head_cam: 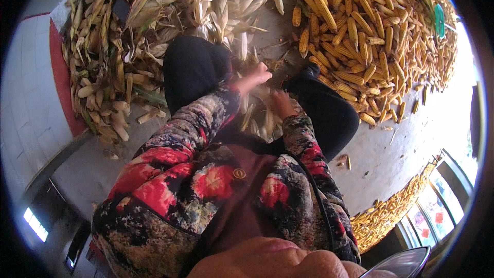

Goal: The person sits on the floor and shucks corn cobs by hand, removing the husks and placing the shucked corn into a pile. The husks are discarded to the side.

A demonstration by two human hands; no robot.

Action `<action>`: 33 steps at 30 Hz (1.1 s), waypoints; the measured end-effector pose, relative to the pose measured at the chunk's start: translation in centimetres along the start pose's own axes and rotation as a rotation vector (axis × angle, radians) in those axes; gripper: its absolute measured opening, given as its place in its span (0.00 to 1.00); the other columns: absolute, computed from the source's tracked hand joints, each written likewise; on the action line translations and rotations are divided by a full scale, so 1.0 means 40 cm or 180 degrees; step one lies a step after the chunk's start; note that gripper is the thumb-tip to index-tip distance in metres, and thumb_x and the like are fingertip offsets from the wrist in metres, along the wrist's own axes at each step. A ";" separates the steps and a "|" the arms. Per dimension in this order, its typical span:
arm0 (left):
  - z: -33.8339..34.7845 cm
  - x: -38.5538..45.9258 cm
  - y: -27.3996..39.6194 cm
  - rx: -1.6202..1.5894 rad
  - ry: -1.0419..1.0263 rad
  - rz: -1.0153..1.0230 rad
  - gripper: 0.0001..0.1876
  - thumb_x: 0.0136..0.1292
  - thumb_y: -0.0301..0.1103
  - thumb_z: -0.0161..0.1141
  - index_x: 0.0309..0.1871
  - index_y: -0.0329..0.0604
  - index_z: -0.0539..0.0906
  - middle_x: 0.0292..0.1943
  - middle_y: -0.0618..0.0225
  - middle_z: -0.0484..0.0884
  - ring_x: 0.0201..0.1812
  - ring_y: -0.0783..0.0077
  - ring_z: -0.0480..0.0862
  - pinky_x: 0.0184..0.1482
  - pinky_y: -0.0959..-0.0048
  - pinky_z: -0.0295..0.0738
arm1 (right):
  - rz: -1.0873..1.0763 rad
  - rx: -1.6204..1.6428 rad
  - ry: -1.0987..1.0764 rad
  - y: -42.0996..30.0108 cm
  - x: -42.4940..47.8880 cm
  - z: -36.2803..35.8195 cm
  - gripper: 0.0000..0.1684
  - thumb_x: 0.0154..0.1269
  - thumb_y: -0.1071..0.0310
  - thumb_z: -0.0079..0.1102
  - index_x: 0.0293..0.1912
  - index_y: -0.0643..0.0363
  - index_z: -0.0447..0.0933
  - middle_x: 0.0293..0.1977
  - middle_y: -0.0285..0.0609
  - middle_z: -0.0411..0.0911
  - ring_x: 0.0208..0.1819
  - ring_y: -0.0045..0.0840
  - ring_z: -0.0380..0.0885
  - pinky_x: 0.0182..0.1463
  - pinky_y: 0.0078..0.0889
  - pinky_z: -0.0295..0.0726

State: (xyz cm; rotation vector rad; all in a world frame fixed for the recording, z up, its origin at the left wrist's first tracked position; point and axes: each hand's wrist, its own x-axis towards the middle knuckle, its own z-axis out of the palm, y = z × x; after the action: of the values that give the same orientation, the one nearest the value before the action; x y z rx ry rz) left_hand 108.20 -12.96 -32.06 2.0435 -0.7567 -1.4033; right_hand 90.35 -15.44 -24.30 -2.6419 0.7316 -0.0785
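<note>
Between my dark-trousered knees, my left hand (256, 78) is raised with its fingers curled; whether something is inside them does not show. Just below and to its right is my right hand (281, 103), blurred, its fingers closed on a pale corn husk (261, 93) that is also blurred. More loose husks (266, 121) lie under and below the hands. Husked yellow corn cobs (353, 34) form a large heap at the upper right. At the upper left spreads a heap of unhusked ears and dry husks (104, 42).
Concrete floor (386, 162) shows at the right, with a few scraps on it. A green object (439, 21) rests on the cob heap's far side. More corn (389, 220) is piled at the lower right, near windows. A red-edged tiled wall (32, 85) borders the left heap.
</note>
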 end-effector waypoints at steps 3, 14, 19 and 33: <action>-0.072 0.010 0.049 0.0599 0.0393 0.0127 0.19 0.46 0.39 0.61 0.37 0.33 0.80 0.32 0.51 0.82 0.37 0.51 0.82 0.41 0.61 0.77 | 0.0102 0.0627 -0.1307 -0.017 -0.079 -0.059 0.21 0.50 0.59 0.64 0.44 0.56 0.76 0.38 0.44 0.77 0.41 0.40 0.77 0.43 0.40 0.75; -0.354 0.188 -0.322 -0.1834 0.3739 -0.1908 0.31 0.49 0.44 0.69 0.53 0.39 0.70 0.37 0.57 0.75 0.30 0.64 0.78 0.30 0.68 0.76 | 0.0343 0.2257 -0.2885 -0.153 0.000 -0.011 0.25 0.57 0.50 0.62 0.51 0.53 0.77 0.46 0.48 0.79 0.48 0.41 0.78 0.52 0.38 0.75; -0.339 0.162 -0.248 -0.3636 0.1563 -0.0787 0.06 0.61 0.38 0.57 0.34 0.48 0.75 0.23 0.71 0.73 0.18 0.75 0.69 0.18 0.79 0.64 | 0.0330 0.1610 -0.2467 -0.120 0.002 -0.022 0.26 0.54 0.51 0.64 0.50 0.54 0.77 0.45 0.51 0.79 0.47 0.44 0.77 0.51 0.41 0.76; 0.030 -0.154 0.223 -0.3387 0.0498 -0.0225 0.10 0.62 0.39 0.57 0.41 0.45 0.80 0.22 0.71 0.74 0.23 0.78 0.71 0.23 0.75 0.63 | 0.2437 0.4984 0.0723 -0.040 0.334 -0.345 0.29 0.66 0.50 0.54 0.59 0.58 0.64 0.46 0.43 0.74 0.45 0.27 0.75 0.47 0.35 0.76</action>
State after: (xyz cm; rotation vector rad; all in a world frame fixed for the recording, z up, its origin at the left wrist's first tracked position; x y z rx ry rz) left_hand 103.96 -14.93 -22.21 1.2921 0.1577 -1.2463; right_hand 100.47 -25.90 -11.65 -0.8194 1.0546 -0.4899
